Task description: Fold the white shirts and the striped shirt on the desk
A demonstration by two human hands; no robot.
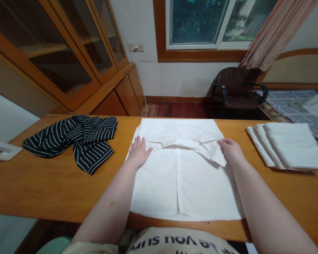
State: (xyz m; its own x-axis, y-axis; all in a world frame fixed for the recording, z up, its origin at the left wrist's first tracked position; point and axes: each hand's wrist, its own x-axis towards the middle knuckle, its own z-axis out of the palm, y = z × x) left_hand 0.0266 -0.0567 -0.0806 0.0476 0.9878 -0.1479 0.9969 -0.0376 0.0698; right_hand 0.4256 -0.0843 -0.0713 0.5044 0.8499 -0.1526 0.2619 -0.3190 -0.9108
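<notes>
A white button-up shirt (156,183) lies spread on the wooden table in front of me, its hem toward me and its front placket running down the middle. Across its upper part lies a sleeve (180,144), with the cuff and a small button at the right. My left hand (139,152) rests flat on the shirt's left side, fingers stretched out. At the right edge, my right hand (230,150) pinches the shirt fabric beside the cuff; the fingertips are partly hidden.
A black-and-white striped garment (90,135) lies crumpled on the left of the wooden table (55,190). Folded white cloths (288,144) overlap at the right. Beyond the table stand a brown armchair (231,86), a glass-door cabinet (95,77) and a bed (288,102).
</notes>
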